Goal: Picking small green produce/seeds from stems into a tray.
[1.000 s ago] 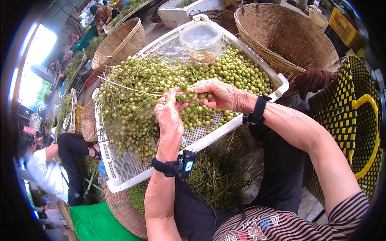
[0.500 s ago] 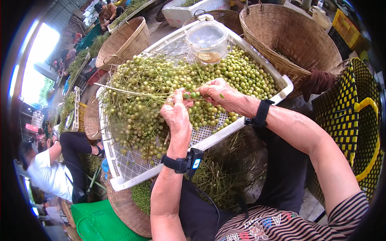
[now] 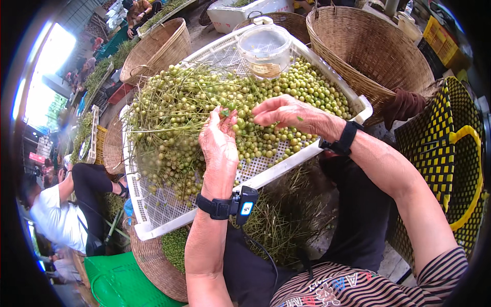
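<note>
A white mesh tray [image 3: 169,217] is heaped with small round yellow-green fruits. Stalks are tangled through the stemmed fruits [image 3: 174,117] on its left, while loose fruits [image 3: 317,87] cover its right. Over the middle of the heap, my left hand [image 3: 219,140] is palm up, its thumb and curled fingers closed around a small green sprig [image 3: 225,113]. Just right of it hovers my right hand [image 3: 286,113], fingers stretched out and holding nothing I can see. A tiny leaf bit [image 3: 299,118] clings to its back.
A clear plastic tub [image 3: 264,48] stands at the tray's far end. Wicker baskets [image 3: 368,48] [image 3: 158,48] stand beyond. A black-and-yellow woven bag [image 3: 424,163] is at right, a green bag [image 3: 123,279] at lower left. Cut stalks [image 3: 281,225] lie below the tray. A person in white [image 3: 61,220] sits at left.
My hands have parted: the right one has pulled back to the right and its fingers have opened out. The left has shifted slightly left, turning its palm up.
</note>
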`<state>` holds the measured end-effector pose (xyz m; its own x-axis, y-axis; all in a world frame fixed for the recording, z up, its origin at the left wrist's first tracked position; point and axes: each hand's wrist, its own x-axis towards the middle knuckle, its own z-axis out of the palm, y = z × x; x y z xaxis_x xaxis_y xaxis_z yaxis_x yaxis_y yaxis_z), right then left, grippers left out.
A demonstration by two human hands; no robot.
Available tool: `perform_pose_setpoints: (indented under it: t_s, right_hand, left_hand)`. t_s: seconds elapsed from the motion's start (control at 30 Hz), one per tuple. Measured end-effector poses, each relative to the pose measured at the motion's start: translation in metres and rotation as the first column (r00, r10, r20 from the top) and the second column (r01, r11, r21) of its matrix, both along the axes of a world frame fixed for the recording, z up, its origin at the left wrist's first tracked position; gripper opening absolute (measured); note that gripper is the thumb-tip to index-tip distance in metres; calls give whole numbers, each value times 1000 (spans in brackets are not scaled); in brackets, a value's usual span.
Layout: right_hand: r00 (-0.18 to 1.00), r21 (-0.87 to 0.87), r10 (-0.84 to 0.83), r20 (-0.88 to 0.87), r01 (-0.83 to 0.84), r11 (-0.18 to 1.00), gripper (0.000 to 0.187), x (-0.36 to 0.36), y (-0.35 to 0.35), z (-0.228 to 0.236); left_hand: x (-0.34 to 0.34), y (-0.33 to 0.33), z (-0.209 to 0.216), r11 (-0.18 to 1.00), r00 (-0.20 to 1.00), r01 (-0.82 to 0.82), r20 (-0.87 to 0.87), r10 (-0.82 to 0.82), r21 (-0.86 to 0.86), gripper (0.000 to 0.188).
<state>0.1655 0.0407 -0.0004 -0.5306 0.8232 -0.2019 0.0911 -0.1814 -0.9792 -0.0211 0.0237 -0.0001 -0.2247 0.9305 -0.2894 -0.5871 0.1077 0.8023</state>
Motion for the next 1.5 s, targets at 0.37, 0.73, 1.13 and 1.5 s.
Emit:
perform_pose_setpoints:
  t_s: [0.37, 0.73, 1.13, 1.5]
  right_hand:
    - [869, -253, -208, -449, 99, 962, 28, -37, -7, -4]
    - [783, -609, -391, -484, 19, 793, 10, -27, 10, -15]
    - [928, -251, -159, -337, 74, 965, 19, -50, -11, -11]
    - [845, -447, -256, -470, 22, 894, 13, -34, -6, -11]
  left_hand:
    - [17, 6, -8, 990, 981, -43, 191, 18, 132, 24]
    - [14, 5, -3, 999, 953, -38, 300, 43, -23, 26]
    - [18, 3, -4, 985, 987, -149, 70, 143, 86, 31]
    - [7, 7, 7, 987, 944, -153, 302, 132, 45, 33]
